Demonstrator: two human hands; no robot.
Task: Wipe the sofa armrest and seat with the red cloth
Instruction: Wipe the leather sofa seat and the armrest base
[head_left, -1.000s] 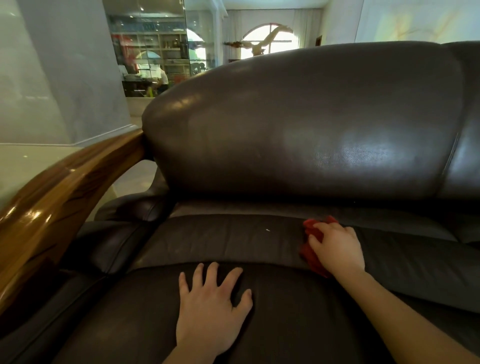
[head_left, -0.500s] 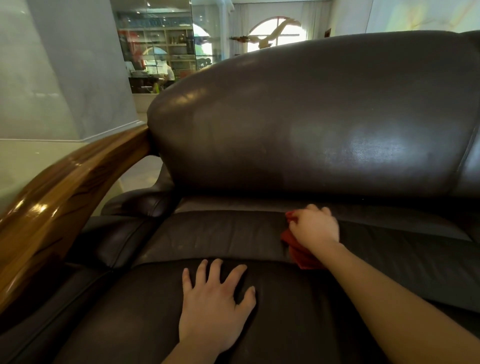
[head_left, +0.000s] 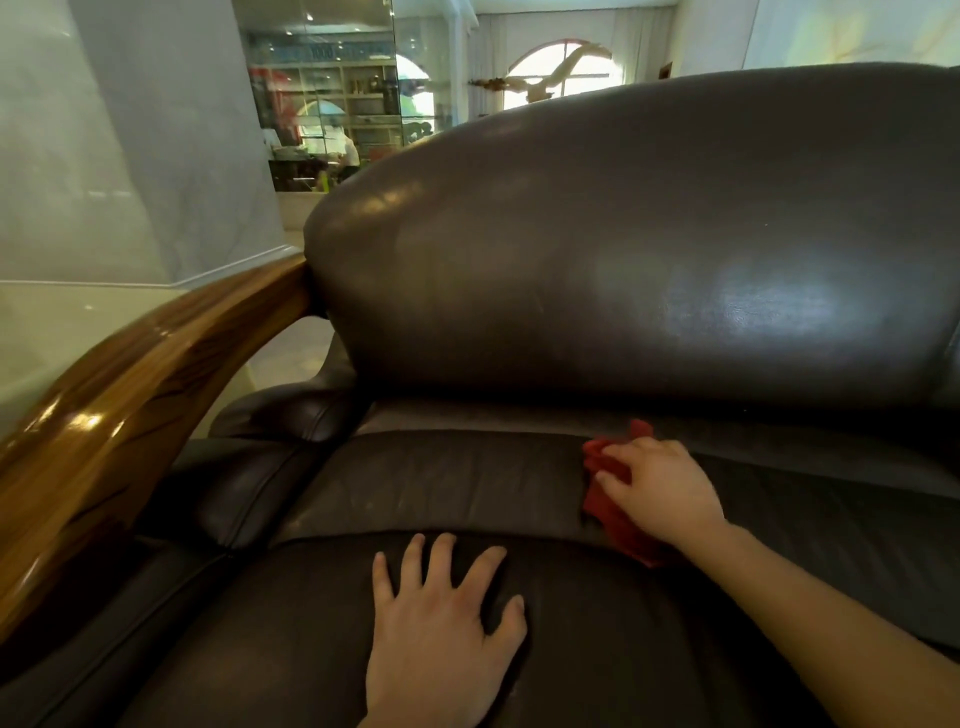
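The dark brown leather sofa fills the view, with its seat cushion (head_left: 441, 483) in front of me and its backrest (head_left: 649, 249) behind. My right hand (head_left: 660, 488) presses the crumpled red cloth (head_left: 605, 506) onto the rear part of the seat, just below the backrest. Most of the cloth is hidden under the hand. My left hand (head_left: 441, 634) lies flat on the front of the seat, fingers spread, holding nothing. The glossy wooden armrest (head_left: 130, 389) curves along the left side, with a padded leather arm cushion (head_left: 249, 478) beneath it.
A pale wall (head_left: 130, 140) and light floor (head_left: 62, 332) lie beyond the armrest on the left. Behind the sofa a glass partition shows shelves (head_left: 332, 109) and an arched window (head_left: 561, 73).
My right hand slid the red cloth left along the rear of the seat, then back a little to the right. My left hand stayed flat on the seat.
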